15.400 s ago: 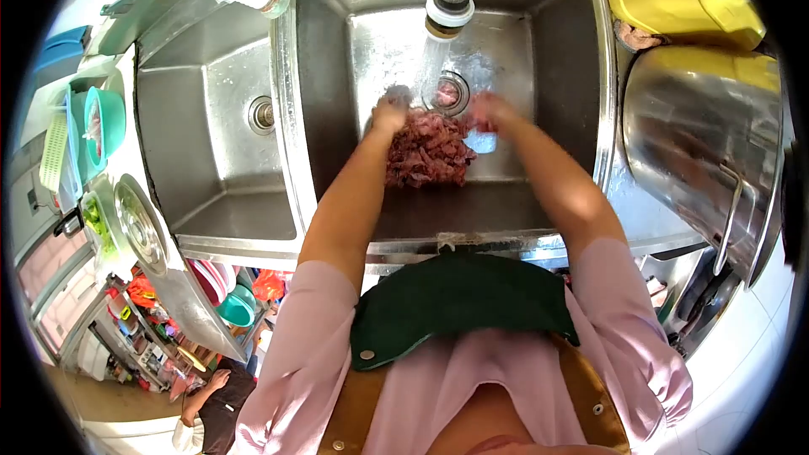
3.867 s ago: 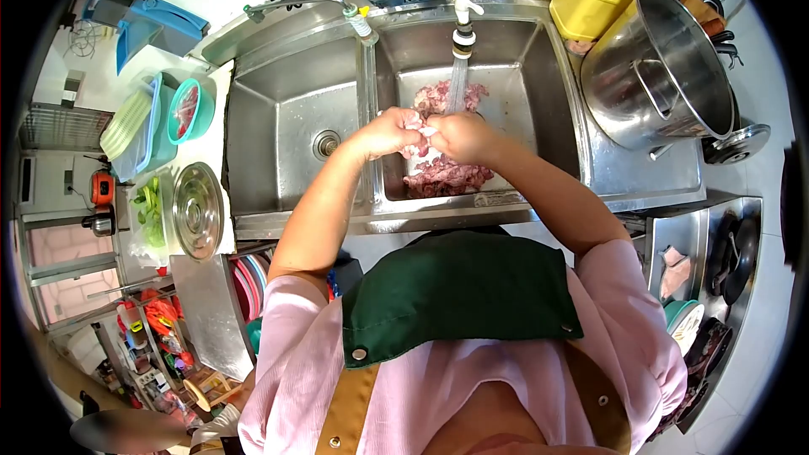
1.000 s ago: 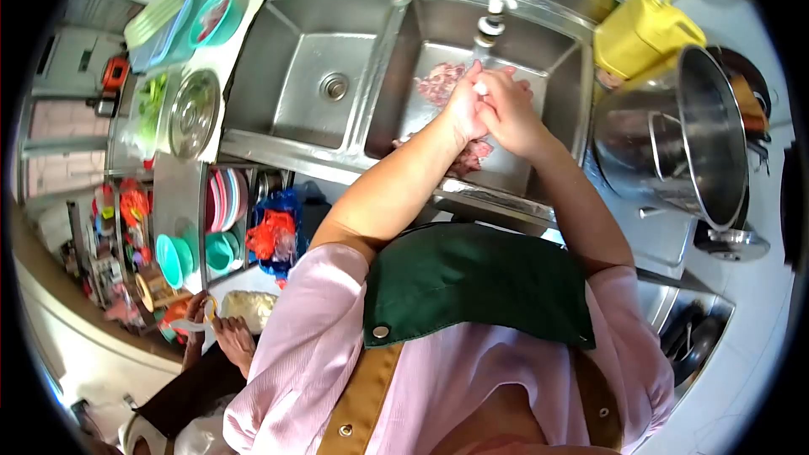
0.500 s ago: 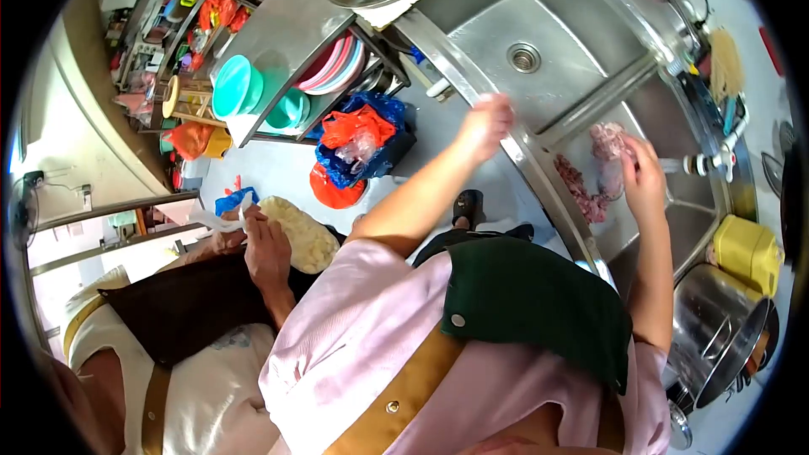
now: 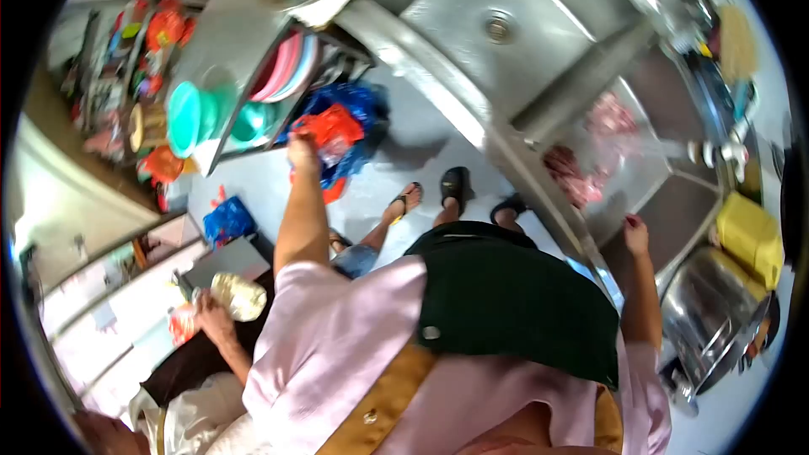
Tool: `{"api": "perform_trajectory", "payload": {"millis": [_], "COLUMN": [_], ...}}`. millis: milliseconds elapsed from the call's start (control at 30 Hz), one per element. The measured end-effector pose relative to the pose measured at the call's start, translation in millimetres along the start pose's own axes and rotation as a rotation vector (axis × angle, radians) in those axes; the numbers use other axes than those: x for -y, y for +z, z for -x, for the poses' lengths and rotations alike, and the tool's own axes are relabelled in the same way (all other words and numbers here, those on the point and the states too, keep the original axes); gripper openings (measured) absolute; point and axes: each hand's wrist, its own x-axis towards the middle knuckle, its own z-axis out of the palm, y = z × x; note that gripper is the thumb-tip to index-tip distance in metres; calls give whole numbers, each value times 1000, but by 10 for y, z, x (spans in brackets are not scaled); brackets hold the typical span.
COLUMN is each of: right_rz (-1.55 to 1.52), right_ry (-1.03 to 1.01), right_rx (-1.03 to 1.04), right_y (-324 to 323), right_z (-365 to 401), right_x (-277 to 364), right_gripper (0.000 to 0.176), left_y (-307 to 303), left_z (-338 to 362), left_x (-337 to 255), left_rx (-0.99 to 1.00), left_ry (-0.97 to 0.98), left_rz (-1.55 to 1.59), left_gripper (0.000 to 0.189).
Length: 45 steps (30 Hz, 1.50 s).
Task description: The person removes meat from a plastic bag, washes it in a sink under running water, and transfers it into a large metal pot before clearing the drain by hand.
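Observation:
My left hand (image 5: 303, 152) reaches out over the bin lined with blue plastic (image 5: 371, 109), right beside the crumpled red plastic bag (image 5: 337, 128) on top. Its fingers are smeared by motion, and I cannot tell whether they hold anything. Low on the other side, my right hand (image 5: 636, 234) hangs near the front of the right sink basin (image 5: 683, 215), its fingers drawn together with nothing showing in them. Inside that basin lie a heap of dark red meat pieces (image 5: 573, 175) and a paler pink lump of meat (image 5: 613, 114), with water from the tap (image 5: 731, 152) running between them.
The left basin (image 5: 497, 67) has a round drain. Turquoise bowls (image 5: 190, 118) and stacked coloured basins (image 5: 286, 67) fill the rack. A co-worker's hand (image 5: 217, 320) is at the lower left, beside a clear bag of pale food (image 5: 239, 297). A steel pot (image 5: 708, 307) stands by a yellow jug (image 5: 750, 240).
My left hand has swung from the sink's edge to the lined bin. My right hand has left the pale meat and dropped toward the basin's front. The view has shifted, and the co-worker has moved lower.

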Motion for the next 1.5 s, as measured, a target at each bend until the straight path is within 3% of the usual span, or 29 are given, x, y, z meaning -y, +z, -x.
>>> {"api": "perform_trajectory", "payload": {"millis": [33, 67, 133, 200, 233, 267, 300, 333, 367, 433, 467, 500, 533, 600, 700, 767, 800, 833, 900, 1000, 1033, 1067, 1100, 1167, 1233, 1300, 1333, 1367, 1500], "right_rz": [49, -8, -70, -84, -375, -312, -417, -648, -870, -1179, -1187, -1249, -1299, -1404, -1476, -1718, -1656, -1759, -1109, -848, -470, -462, -586, -839, -977, -1282, -1378, -1374, -1568], "right_ry": [89, 87, 345, 55, 477, 384, 313, 122, -78, -297, -304, -71, 163, 219, 405, 440, 586, 266, -308, -147, -187, -180, -163, -148, -142, 350, 176, 171, 431], "right_rx": [24, 12, 233, 476, 440, 505, 572, 684, 789, 397, 392, 259, 126, 220, 399, 544, 651, 514, 120, 141, 15, 15, 33, 69, 98, 267, 542, 541, 654], "right_y": [3, 205, 362, 854, 625, 797, 409, 886, 1399, 1760, 1774, 1713, 1673, 1704, 1179, 893, 977, 1236, 796, 120, 388, 314, 235, 75, -8, -191, 108, 199, 94], "right_z": [-42, -232, -381, -745, -501, -607, -413, -684, -939, -1033, -1035, -1038, -1075, -1208, -1162, -1317, -1548, -1931, -1976, -1501, -1667, -1703, -1743, -1855, -1797, -1606, -1880, -1899, -1838], "right_x": [12, -539, -505, -1105, -134, -55, 733, 409, 85, 329, 451, 582, 650, 647, 966, 946, 687, 375, 327, 983, 756, 684, 620, 591, 734, 982, 628, 600, 925], "right_gripper": [22, 24, 26, 53, 60, 63, 59, 56, 53, 46, 46, 44, 42, 46, 39, 52, 48, 45, 39, 34, 32, 32, 30, 27, 27, 38, 47, 47, 50], "left_y": [254, 950, 1848, 2647, 2989, 3335, 3616, 3937, 4186, 4506, 4576, 4586, 4480, 4276, 4615, 4814, 4994, 5123, 5286, 5419, 5446, 5461, 5442, 5392, 5338, 5326, 5329, 5327, 5259], "left_z": [105, 858, 1810, 2745, 3250, 3702, 3835, 4065, 4176, 4068, 3856, 3614, 3293, 2679, 3198, 3255, 3563, 3768, 3733, 3816, 3795, 3627, 3832, 3688, 3815, 3910, 3934, 3942, 3902], "left_x": [-140, -569, -917, -982, -937, -882, -615, -334, -6, 826, 1197, 1582, 2037, 2909, 2538, 2647, 2323, 2156, 2426, 2424, 2502, 2817, 2333, 2388, 1988, 1670, 1576, 1514, 1500], "left_rx": [-10, -87, 263, 631, 824, 997, 1348, 1394, 1370, 1133, 1047, 949, 909, 834, 704, 712, 763, 809, 952, 908, 920, 1019, 1051, 1204, 1169, 1136, 1113, 1091, 1294], "left_ry": [298, 404, 452, 512, 510, 370, 151, -70, -212, -463, -639, -812, -690, -440, -599, -616, -773, -920, -935, -1032, -1094, -1113, -1127, -1006, -1009, -1015, -1048, -1080, -1033], "left_rz": [-345, -521, -285, -277, -291, -457, -389, -592, -768, -1171, -1277, -1370, -1349, -1313, -1001, -868, -623, -370, -86, 60, 131, 297, 148, 124, 199, 276, 294, 315, 212], "left_gripper": [44, 43, 36, 29, 27, 22, 29, 30, 34, 31, 32, 34, 37, 44, 51, 49, 48, 47, 53, 45, 42, 37, 35, 35, 37, 40, 43, 47, 43]}}
